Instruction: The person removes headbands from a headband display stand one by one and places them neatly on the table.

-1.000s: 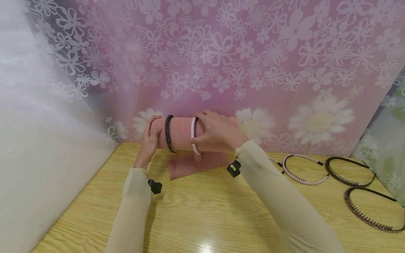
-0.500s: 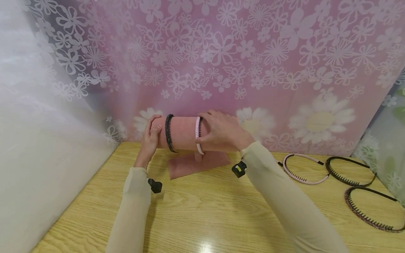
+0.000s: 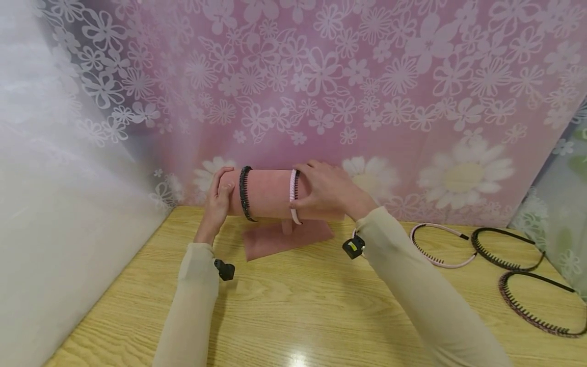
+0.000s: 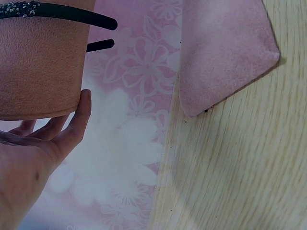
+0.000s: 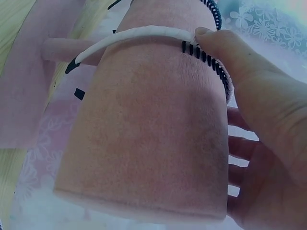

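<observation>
Evidently, the pink cylinder [image 3: 268, 196] lies horizontal on its post above the base [image 3: 293, 244], carrying two toothed headbands. The left hand [image 3: 215, 201] is curled round its left end, apparently to steady it while the other works. The right hand [image 3: 327, 188] grips the white headband [image 3: 292, 188], thumb at its front and fingers over the top; this hold probably serves to control where the band sits. The black headband [image 3: 244, 193] encircles the cylinder nearer the left hand, well apart from the white one. Both bands have their free ends projecting below, presumably because the cylinder is too thick for them to close round.

Three further headbands lie at the right, loops spread: a pink one [image 3: 451, 265], a black one [image 3: 492, 261] and a dark patterned one [image 3: 517, 311]. The worktop [image 3: 275, 311] is light wood grain, reflecting a bright spot at the near edge. A pink flowered curtain [image 3: 344, 102] hangs behind; a whitish sheet [image 3: 59, 229] closes the left side.
</observation>
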The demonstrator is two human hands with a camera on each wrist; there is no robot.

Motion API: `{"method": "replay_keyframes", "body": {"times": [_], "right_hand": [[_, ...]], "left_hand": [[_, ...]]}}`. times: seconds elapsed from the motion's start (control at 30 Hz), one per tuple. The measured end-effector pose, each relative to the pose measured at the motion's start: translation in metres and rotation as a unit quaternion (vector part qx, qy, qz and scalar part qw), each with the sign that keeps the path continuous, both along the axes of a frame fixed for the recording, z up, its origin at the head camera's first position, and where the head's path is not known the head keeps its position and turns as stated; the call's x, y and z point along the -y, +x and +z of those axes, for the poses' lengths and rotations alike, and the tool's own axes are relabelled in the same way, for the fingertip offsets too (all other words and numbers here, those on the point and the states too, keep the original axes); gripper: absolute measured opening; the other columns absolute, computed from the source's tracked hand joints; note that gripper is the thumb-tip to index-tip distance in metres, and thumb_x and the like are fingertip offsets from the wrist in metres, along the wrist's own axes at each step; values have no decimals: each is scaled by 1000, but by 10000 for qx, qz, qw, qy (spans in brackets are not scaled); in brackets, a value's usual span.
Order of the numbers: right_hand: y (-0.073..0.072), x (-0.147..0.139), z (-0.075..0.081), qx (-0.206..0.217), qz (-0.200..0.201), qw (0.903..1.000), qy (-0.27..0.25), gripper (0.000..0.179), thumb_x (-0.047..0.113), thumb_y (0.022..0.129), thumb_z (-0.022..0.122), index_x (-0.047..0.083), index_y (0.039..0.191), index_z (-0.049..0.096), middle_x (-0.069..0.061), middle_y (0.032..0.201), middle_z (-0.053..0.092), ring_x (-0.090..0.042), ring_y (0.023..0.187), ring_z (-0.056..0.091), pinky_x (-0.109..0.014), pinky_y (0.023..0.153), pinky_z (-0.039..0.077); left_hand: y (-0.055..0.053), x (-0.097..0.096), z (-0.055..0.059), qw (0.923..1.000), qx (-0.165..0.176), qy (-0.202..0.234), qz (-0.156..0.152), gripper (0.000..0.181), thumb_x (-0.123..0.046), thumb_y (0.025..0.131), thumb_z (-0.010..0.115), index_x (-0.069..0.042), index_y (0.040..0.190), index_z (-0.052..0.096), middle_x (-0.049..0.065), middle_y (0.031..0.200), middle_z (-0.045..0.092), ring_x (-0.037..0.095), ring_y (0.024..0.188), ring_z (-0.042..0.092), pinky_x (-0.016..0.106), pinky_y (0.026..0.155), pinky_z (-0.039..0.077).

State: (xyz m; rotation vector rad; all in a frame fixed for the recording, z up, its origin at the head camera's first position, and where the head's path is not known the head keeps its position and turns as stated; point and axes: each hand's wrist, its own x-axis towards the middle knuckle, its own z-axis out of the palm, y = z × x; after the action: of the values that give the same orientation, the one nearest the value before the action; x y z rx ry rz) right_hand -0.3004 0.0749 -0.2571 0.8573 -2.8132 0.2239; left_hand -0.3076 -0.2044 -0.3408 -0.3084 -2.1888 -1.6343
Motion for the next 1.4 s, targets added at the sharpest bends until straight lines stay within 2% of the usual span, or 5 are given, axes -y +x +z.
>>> {"method": "replay_keyframes", "body": {"times": [0.1,0.43,0.93,1.4], "right_hand": [[-1,-2,1,-14,-23,10000,95,92,65,70,68,18,143,38,-7,139,47,-28,127,45,-48,105,36],[-2,-10,3,-25,-116,9995,278,94,65,69,69,19,144,38,-9,138,47,-29,124,47,-50,101,40],[2,-23,2,28,-193,9997,143,94,66,68,69,20,144,38,-10,137,47,-28,118,50,-50,92,46],[3,-31,-1,93,-153,9998,-116,92,64,69,71,21,143,39,-10,139,45,-28,124,46,-49,97,43]], "left_hand": [[-1,0,-1,10000,56,13,6,39,-36,99,43,-30,137,42,4,135,49,24,105,53,42,93,40],[-2,-1,-1,9999,-61,88,-36,40,-33,99,43,-26,139,42,7,136,47,24,107,52,41,94,39],[1,-2,-1,9998,-146,85,-59,40,-32,99,43,-25,139,42,8,135,48,20,104,53,37,91,40],[0,-2,-1,9997,-161,130,-125,40,-31,100,43,-24,140,41,7,135,48,18,103,53,35,91,41]]}}
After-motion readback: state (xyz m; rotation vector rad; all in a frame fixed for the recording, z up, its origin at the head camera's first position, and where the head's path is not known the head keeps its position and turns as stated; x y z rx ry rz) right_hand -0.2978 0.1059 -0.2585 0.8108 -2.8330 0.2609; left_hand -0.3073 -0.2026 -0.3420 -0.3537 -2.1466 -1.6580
